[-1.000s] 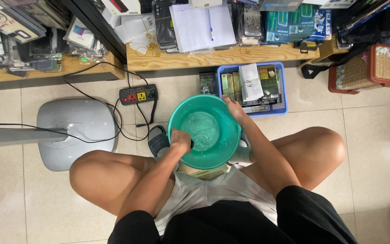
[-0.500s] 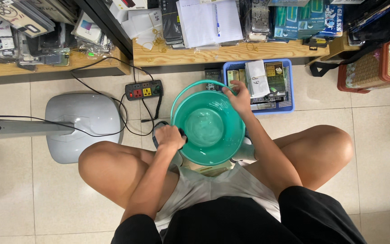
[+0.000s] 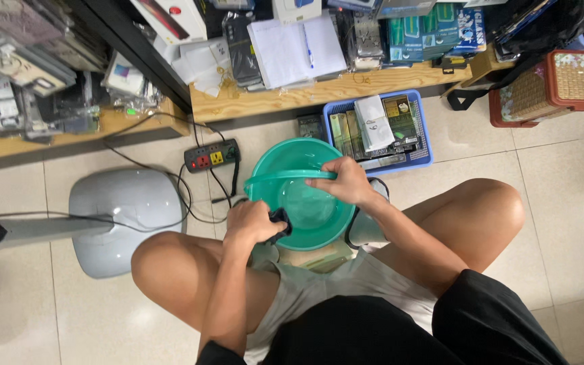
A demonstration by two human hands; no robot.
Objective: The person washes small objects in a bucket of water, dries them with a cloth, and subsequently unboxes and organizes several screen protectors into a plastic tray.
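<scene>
Teal plastic bucket (image 3: 299,196) on the tiled floor (image 3: 562,203) between the knees, just in front of the blue basket (image 3: 422,132) of packaged goods. Right hand (image 3: 345,181) clenched around the teal bail handle (image 3: 285,177), raised across the opening. Left hand (image 3: 250,222) at the near rim, closed on a dark cloth (image 3: 280,220). Apparently mid-wipe of the bucket's rim. Next, probably: steady hold on the handle, cloth drawn along the rim. Power strip (image 3: 212,155) near.
</scene>
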